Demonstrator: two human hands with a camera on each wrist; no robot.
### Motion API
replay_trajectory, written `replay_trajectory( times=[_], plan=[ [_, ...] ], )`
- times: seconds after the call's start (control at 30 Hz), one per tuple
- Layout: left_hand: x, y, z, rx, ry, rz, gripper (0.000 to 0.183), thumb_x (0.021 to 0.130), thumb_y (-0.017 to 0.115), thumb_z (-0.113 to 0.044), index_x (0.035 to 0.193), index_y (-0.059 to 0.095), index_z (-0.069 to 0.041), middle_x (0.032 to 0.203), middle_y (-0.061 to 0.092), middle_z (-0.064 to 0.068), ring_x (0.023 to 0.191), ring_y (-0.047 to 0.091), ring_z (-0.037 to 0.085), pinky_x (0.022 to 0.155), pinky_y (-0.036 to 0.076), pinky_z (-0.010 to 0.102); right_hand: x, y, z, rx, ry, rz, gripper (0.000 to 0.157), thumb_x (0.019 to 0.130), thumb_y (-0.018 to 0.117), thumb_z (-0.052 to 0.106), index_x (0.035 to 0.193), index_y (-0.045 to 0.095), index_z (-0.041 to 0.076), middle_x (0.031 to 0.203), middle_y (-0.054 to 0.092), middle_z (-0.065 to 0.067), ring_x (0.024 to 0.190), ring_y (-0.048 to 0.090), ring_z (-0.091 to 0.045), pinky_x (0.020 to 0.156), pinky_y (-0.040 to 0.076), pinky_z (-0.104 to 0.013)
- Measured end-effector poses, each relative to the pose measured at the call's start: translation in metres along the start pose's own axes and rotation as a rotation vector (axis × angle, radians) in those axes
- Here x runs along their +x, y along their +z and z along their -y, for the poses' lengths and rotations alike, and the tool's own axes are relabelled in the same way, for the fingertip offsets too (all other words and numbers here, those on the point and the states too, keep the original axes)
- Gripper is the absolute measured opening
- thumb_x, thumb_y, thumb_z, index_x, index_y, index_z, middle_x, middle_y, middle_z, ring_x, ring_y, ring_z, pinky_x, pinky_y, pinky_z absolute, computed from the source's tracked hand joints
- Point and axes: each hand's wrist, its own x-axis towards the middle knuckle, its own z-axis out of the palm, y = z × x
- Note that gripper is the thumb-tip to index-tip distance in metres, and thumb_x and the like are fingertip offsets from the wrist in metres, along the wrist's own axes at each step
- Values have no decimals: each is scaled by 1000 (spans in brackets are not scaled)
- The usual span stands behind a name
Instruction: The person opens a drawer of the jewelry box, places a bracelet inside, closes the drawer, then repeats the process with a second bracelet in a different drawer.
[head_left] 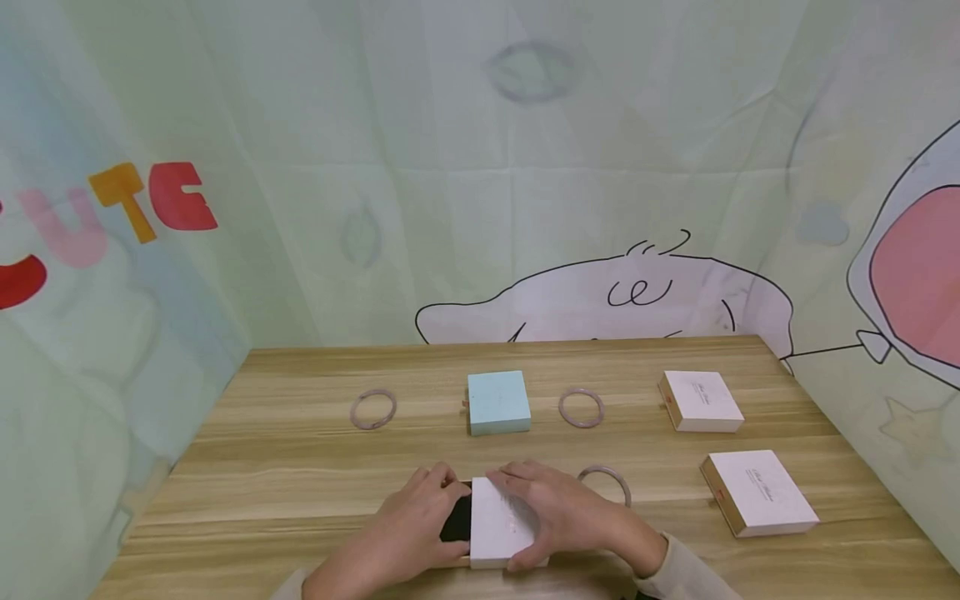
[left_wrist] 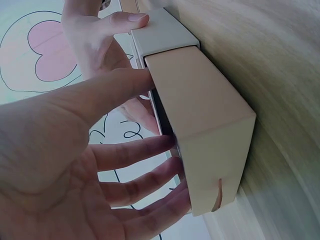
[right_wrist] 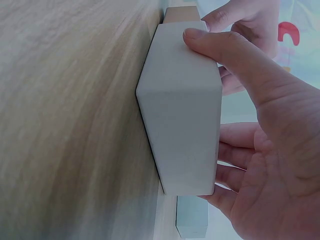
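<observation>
A white slide-out box (head_left: 498, 525) lies near the front of the table, its drawer partly pulled out leftward and showing a black interior (head_left: 457, 521). My left hand (head_left: 408, 529) is over the drawer, with thumb and fingers on opposite sides and fingertips reaching in at the rim. In the left wrist view the drawer (left_wrist: 200, 95) has a tan side and a small ribbon tab at its end. My right hand (head_left: 566, 508) holds the white sleeve (right_wrist: 185, 125), thumb on the near side and fingers along the far side. Whatever is under the left fingertips is hidden.
Behind the hands stands a light-blue box (head_left: 498, 402), between a pinkish bangle (head_left: 353, 408) and another bangle (head_left: 561, 408). A third bangle (head_left: 618, 479) lies beside my right forearm. Two white boxes, one behind (head_left: 703, 398) and one in front (head_left: 761, 487), are at the right.
</observation>
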Motion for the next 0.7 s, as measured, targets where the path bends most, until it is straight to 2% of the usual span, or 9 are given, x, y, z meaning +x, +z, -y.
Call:
replay_trajectory(
  times=[0.27, 0.4, 0.5, 0.7],
  plan=[
    [-3, -1, 2, -20, 9, -2, 54, 82, 81, -37, 121, 65, -3, 112, 55, 6, 99, 54, 24, 80, 53, 38, 0, 1, -1, 0, 1, -1, 100, 71, 85, 54, 146, 46, 1, 140, 53, -7, 125, 50, -17, 98, 45, -29],
    [-5, -2, 5, -79, -5, -22, 47, 87, 78, -35, 120, 66, -4, 113, 56, 4, 102, 55, 22, 83, 52, 39, 0, 2, -2, 6, 2, -1, 100, 71, 85, 55, 146, 46, 2, 140, 53, -7, 124, 50, -16, 97, 45, -28],
    [-6, -5, 6, -139, -17, -59, 38, 90, 75, -29, 117, 66, -5, 111, 57, 2, 102, 58, 20, 82, 53, 39, -1, 2, -3, 8, 4, 0, 101, 71, 84, 56, 147, 46, 2, 141, 52, -7, 125, 49, -16, 97, 45, -28],
    [-9, -9, 12, -187, -45, -181, 19, 93, 71, -17, 110, 69, -8, 106, 61, -1, 97, 63, 18, 80, 54, 36, -1, 2, -3, 19, 8, 0, 101, 71, 84, 56, 147, 45, 1, 142, 52, -8, 126, 49, -18, 99, 45, -30]
  ],
)
